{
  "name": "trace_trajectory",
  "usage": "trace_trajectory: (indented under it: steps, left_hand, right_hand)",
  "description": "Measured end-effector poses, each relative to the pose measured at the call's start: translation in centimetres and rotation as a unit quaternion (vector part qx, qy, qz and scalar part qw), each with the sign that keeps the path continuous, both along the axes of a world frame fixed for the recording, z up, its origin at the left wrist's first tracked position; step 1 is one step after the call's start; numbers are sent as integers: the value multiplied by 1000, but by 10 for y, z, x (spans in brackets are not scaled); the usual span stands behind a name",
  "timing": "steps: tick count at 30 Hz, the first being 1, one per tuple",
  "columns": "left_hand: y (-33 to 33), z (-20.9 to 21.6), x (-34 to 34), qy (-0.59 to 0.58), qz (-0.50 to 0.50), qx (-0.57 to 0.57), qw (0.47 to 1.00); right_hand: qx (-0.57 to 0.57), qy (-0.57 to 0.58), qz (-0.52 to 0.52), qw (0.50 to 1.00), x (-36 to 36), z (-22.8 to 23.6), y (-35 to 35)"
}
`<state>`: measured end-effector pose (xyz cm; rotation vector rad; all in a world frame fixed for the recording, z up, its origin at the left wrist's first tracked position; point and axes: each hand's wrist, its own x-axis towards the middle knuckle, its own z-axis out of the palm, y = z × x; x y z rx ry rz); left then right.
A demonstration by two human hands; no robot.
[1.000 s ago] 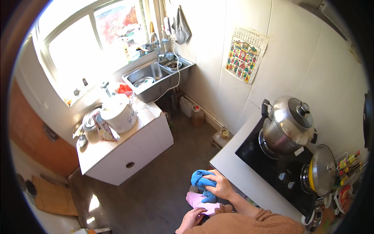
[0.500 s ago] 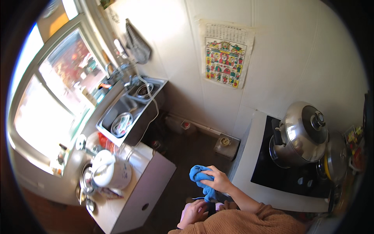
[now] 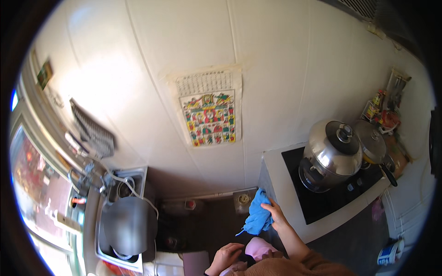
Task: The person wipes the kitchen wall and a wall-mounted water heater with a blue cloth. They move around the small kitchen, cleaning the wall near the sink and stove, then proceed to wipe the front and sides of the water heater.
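My right hand (image 3: 277, 214) is closed on a blue cloth (image 3: 258, 215) that hangs from the fingers beside the left side of the stove counter. My left hand (image 3: 225, 255) is low in front of my body, its fingers loosely bent and nothing visible in them. Between the hands lies a pink piece of clothing or cloth (image 3: 258, 247), partly hidden by my brown sleeve.
A large steel pot (image 3: 329, 152) stands on the black cooktop (image 3: 294, 184), with a lidded pan (image 3: 370, 141) behind it. At left, a blurred grey round shape (image 3: 129, 225) covers part of the sink (image 3: 138, 172). A printed wall sheet (image 3: 209, 115) hangs ahead.
The view has swung to the right. My right hand has moved toward the counter with the cloth, which now hangs more spread out. The left hand has come away from the pink cloth.
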<state>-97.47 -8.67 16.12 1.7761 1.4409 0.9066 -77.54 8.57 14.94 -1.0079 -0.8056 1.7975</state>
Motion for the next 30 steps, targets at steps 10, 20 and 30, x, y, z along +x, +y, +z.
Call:
trace_trajectory:
  steps: [10,20,30]
  left_hand:
    - [125,23,-30,2,-24,20,999]
    - [205,35,-53,12,5,38,999]
    - [264,18,-74,53,-79,32,995]
  right_hand:
    - [166,-30,-136,976,-46,81,168]
    - [626,-287,-468,553,-77,287,370]
    - [580,-470,-464,476,-87,92,394]
